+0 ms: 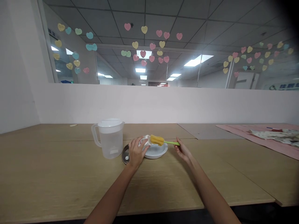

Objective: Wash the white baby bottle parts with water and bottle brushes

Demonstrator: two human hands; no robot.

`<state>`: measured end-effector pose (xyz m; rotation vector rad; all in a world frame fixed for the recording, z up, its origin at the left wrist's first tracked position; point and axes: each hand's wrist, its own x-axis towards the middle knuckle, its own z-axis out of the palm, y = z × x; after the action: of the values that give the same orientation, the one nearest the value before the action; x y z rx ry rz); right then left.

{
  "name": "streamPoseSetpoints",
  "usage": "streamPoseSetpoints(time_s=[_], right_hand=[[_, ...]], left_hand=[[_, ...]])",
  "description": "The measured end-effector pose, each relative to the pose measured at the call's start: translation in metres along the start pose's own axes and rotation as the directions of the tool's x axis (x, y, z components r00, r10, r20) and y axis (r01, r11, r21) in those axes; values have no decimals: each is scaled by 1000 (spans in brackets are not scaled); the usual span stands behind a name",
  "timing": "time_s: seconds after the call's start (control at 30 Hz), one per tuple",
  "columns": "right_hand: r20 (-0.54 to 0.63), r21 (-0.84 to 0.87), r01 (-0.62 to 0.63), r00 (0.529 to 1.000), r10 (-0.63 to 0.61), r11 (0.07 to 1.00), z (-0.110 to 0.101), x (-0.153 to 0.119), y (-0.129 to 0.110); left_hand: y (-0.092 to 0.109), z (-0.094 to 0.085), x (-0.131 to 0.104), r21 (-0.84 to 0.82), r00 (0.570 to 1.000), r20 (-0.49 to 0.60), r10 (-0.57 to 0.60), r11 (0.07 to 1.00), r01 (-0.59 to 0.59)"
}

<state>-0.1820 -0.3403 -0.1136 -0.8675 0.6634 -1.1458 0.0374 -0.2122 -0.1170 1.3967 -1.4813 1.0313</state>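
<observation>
A clear plastic pitcher (110,137) with a white lid stands upright on the wooden table (58,174), its handle turned to the left. Just right of its base lies a dark round lid (125,154), partly hidden behind the left hand (136,153). That hand is clenched around a small white cup (145,142), holding it tilted on its side above the left edge of a white plate (156,151), which rests flat on the table. The yellow sponge head of a bottle brush (157,140) sits at the mouth of the cup; how deep it goes in, I cannot tell. The brush's thin green handle runs right to the right hand (182,150), whose fingers pinch its end. Far to the right, well apart from the hands, a pink cloth (259,138) lies spread over the table with a patterned fabric (275,134) on top of it.
</observation>
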Motion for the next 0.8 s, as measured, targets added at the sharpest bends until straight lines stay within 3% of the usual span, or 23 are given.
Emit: streamPoseSetpoints(time_s=[0.1,0.23,0.4,0.6,0.8], right_hand=[[-19,-95,124,992,-126,988,1,-2,0],[62,-170,257,966,-250,951,3,-8,-1],[131,-203,270,960,-247,941,5,-14,-2],[134,-228,294,954,-270,928,6,-15,-3],[169,-275,338,939,-300,900,2,-8,2]], left_hand=[[-1,0,-1,5,1000,26,17,1000,-17],[-5,3,-3,29,998,38,49,998,-50],[-8,6,-4,53,997,48,62,996,-65],[-11,7,-4,59,993,80,88,994,-93],[-7,5,-5,43,955,118,272,960,-278]])
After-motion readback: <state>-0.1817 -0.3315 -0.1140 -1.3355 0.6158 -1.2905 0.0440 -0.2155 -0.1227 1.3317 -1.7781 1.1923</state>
